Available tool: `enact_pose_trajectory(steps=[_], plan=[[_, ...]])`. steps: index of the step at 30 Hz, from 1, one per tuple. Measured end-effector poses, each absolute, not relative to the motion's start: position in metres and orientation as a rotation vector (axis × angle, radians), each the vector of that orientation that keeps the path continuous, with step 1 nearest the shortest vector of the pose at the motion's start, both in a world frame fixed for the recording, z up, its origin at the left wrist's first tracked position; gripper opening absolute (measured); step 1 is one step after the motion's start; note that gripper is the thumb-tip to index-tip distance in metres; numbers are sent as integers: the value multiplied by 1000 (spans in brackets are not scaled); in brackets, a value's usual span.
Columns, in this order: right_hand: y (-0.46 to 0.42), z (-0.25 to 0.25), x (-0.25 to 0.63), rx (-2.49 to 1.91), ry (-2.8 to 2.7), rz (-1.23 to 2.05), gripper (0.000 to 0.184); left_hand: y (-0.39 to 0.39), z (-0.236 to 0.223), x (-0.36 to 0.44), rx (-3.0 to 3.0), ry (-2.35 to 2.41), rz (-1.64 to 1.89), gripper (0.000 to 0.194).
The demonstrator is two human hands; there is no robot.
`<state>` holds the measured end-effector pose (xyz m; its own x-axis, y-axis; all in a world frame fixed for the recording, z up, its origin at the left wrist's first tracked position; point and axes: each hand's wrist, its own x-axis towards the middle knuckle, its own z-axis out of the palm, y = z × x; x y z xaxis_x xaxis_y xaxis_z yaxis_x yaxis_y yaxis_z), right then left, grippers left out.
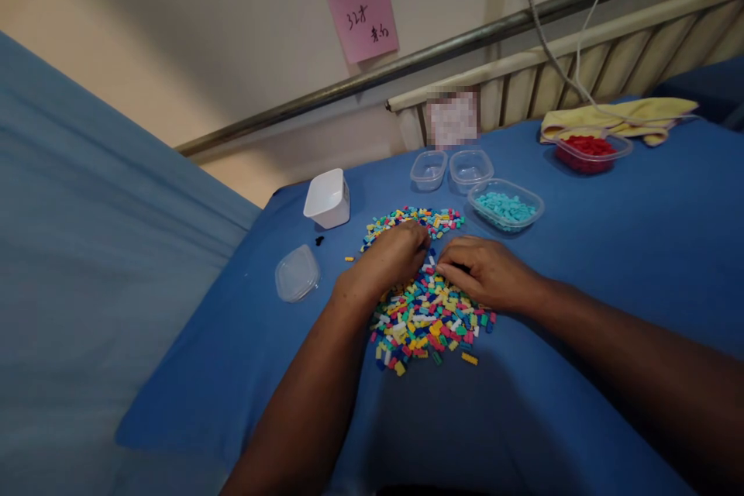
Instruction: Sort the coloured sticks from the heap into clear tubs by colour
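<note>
A pile of small colourful toy building bricks [427, 329] lies in front of me on the blue cloth. Behind it spreads a second patch of mixed bricks [442, 218]. My left hand [401, 252] is over the bricks between the two patches, its fingers curled inward and their tips hidden. On the other side, my right hand [485, 270] rests at the pile's right edge, thumb and fingers pinched together close to a few bricks. Whatever sits in either pinch is too small or hidden to make out. The two hands are close but apart.
Behind the bricks stand a clear tub of turquoise bricks [505, 208], two clear tubs [428, 170] and a white tub [327, 198]. Clear lids [297, 273] lie at left. A tub of red pieces [587, 153] stands far right by a yellow cloth [616, 118]. A cable [546, 46] hangs behind.
</note>
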<state>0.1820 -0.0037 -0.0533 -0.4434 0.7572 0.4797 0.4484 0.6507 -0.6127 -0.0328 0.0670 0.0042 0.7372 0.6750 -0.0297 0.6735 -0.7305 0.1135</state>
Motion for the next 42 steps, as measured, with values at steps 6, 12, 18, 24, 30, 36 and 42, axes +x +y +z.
enact_pose_trajectory(steps=[6,12,18,24,30,36,42], plan=[[-2,-55,182,-935,-2114,505,20,66,6,-31,2825,1099,59,20],[-1,-54,181,-939,-2105,495,22,66,13,-29,2826,1021,113,24],[0,-51,180,-948,-2077,524,21,79,33,-10,2647,1116,268,26],[2,-50,180,-950,-2073,521,22,108,48,43,2621,1051,431,19],[3,-49,179,-941,-2065,542,26,125,52,89,2725,945,456,31],[3,-49,179,-926,-2050,558,21,116,65,37,2715,1157,314,19],[2,-49,179,-950,-2058,549,20,86,52,-21,2687,1317,-174,20]])
